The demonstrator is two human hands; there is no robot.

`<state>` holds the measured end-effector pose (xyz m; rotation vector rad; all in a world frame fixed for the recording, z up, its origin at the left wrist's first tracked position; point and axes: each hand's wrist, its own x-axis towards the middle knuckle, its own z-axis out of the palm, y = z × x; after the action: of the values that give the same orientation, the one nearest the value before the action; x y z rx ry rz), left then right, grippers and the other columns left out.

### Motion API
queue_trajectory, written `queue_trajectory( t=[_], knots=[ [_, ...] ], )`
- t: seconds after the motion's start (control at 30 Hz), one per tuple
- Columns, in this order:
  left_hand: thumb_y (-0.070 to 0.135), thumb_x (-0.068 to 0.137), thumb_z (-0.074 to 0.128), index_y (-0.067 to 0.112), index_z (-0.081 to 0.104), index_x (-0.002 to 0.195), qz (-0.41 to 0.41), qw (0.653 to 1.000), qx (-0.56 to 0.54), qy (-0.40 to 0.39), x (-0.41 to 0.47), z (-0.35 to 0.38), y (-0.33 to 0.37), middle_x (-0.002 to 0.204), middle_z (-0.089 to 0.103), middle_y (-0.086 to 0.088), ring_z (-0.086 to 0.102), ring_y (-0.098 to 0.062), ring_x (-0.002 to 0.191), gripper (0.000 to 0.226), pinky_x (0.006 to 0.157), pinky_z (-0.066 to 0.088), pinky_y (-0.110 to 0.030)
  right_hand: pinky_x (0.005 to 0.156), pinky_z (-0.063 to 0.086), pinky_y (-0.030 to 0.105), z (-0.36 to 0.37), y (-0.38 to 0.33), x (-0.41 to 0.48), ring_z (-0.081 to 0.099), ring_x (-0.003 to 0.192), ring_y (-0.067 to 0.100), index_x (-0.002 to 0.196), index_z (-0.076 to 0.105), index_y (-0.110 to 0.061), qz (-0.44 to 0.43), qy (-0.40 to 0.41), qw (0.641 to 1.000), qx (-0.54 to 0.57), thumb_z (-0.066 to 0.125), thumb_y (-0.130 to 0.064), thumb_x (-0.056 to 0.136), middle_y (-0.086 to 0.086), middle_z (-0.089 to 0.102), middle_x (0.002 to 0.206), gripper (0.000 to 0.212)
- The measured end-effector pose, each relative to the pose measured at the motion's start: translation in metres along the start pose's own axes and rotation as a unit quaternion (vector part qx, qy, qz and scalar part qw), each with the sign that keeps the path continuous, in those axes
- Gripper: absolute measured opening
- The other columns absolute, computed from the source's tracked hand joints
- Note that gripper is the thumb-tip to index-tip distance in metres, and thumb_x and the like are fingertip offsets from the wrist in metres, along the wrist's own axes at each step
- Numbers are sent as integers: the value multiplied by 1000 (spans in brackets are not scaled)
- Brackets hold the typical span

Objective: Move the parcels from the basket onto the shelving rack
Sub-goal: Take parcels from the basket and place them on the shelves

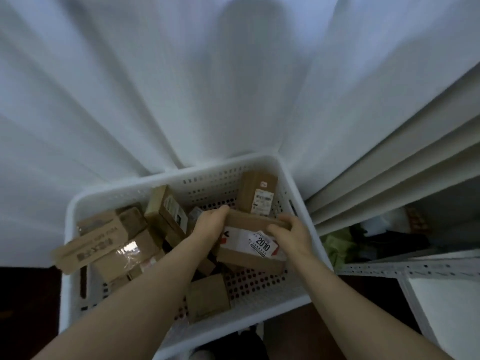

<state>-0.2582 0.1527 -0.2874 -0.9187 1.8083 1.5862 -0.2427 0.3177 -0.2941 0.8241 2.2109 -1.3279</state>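
A white perforated basket (259, 167) stands on the floor below me and holds several brown cardboard parcels. Both my hands reach into it and grip one flat parcel (250, 252) with a white label reading 2010. My left hand (210, 223) curls over its left far edge, and my right hand (292, 233) curls over its right far edge. Another parcel (255, 192) stands upright against the basket's far wall. More parcels (111, 242) are piled at the left. The white shelving rack (415, 268) is at the right.
A white curtain (181, 87) hangs behind the basket and fills the upper view. Dark and green items (342, 245) lie on a lower level of the rack. Dark floor shows at the bottom left and beside the basket.
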Motion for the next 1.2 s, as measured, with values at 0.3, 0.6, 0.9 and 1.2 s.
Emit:
queue_trajectory(
  t=[0.3, 0.6, 0.9, 1.2],
  knots=[
    [27, 94, 47, 16, 56, 82, 131, 990, 27, -53, -154, -30, 86, 81, 47, -5, 43, -17, 67, 18, 62, 37, -28, 114, 20, 25, -80, -60, -147, 19, 140, 17, 152, 3, -14, -183, -8, 978, -98, 87, -28, 64, 2, 6, 156, 123],
    [28, 89, 40, 22, 58, 87, 230, 963, 30, -134, -292, -17, 132, 82, 56, 3, 47, -12, 70, 19, 61, 34, -26, 115, 16, 28, -160, -70, -256, 9, 142, 23, 149, -19, -23, -315, 98, 917, -223, 89, -28, 56, 3, 1, 149, 143],
    [16, 88, 55, 19, 55, 77, 380, 913, 74, -130, -377, 15, 140, 82, 54, 8, 48, -2, 75, 12, 62, 31, -11, 78, 47, 25, -278, -54, -318, 59, 100, 18, 129, 49, -10, -229, 78, 913, 328, 86, -33, 48, 7, 62, 113, 92],
    [27, 92, 59, 11, 29, 147, 358, 922, 86, -118, -411, 45, 127, 123, 56, -5, 52, -25, 114, 64, 98, 41, -40, 96, 49, 33, -311, -23, -345, 54, 115, 24, 110, 63, -10, -220, 12, 844, 489, 82, -24, 58, 13, 61, 112, 57]
  ],
)
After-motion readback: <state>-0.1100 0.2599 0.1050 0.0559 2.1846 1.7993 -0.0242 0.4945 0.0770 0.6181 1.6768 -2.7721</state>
